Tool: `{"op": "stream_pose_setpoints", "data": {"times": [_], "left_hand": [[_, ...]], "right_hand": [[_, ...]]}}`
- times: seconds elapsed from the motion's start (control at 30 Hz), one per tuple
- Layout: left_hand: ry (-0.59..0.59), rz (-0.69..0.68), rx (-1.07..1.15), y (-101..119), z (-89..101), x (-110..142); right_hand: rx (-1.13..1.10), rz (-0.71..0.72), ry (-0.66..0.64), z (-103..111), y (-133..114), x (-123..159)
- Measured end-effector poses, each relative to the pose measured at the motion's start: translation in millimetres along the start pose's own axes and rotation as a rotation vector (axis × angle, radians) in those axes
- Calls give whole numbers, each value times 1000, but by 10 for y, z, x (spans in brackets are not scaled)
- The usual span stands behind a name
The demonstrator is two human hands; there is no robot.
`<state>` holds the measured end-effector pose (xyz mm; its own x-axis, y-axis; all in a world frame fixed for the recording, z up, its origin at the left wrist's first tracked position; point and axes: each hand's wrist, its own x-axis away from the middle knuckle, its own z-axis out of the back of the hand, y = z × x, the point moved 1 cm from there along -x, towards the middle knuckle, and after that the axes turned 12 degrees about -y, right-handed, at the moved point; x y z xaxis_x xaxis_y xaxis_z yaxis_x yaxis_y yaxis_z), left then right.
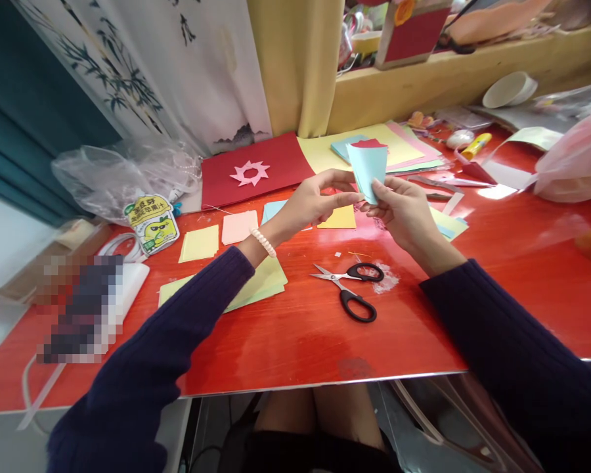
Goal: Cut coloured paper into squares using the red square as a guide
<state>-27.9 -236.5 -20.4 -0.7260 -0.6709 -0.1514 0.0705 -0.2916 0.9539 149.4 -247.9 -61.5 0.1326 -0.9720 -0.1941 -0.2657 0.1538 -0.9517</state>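
Our right hand [402, 209] pinches the blue paper [369, 164] low, its length upright above the grip — our left hand [315, 198] at its left edge, whether clamped we cannot tell.

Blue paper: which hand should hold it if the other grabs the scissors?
Probably the right hand: it pinches the blue paper. The left hand is only at its edge, so seems freer for the scissors.
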Motion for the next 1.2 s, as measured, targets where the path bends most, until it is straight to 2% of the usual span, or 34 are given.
{"op": "stream_pose_setpoints", "data": {"times": [0.23, 0.47, 0.87, 1.2], "left_hand": [[16, -2, 21, -24, 9, 9], [1, -65, 65, -48, 17, 49], [69, -5, 10, 42, -9, 58], [23, -47, 60, 4, 1, 106]], "right_hand": [[-25, -2, -22, -13, -7, 15], [-23, -46, -40, -31, -28, 34], [-8, -23, -52, -70, -18, 47], [-6, -46, -71, -89, -22, 47]]}}
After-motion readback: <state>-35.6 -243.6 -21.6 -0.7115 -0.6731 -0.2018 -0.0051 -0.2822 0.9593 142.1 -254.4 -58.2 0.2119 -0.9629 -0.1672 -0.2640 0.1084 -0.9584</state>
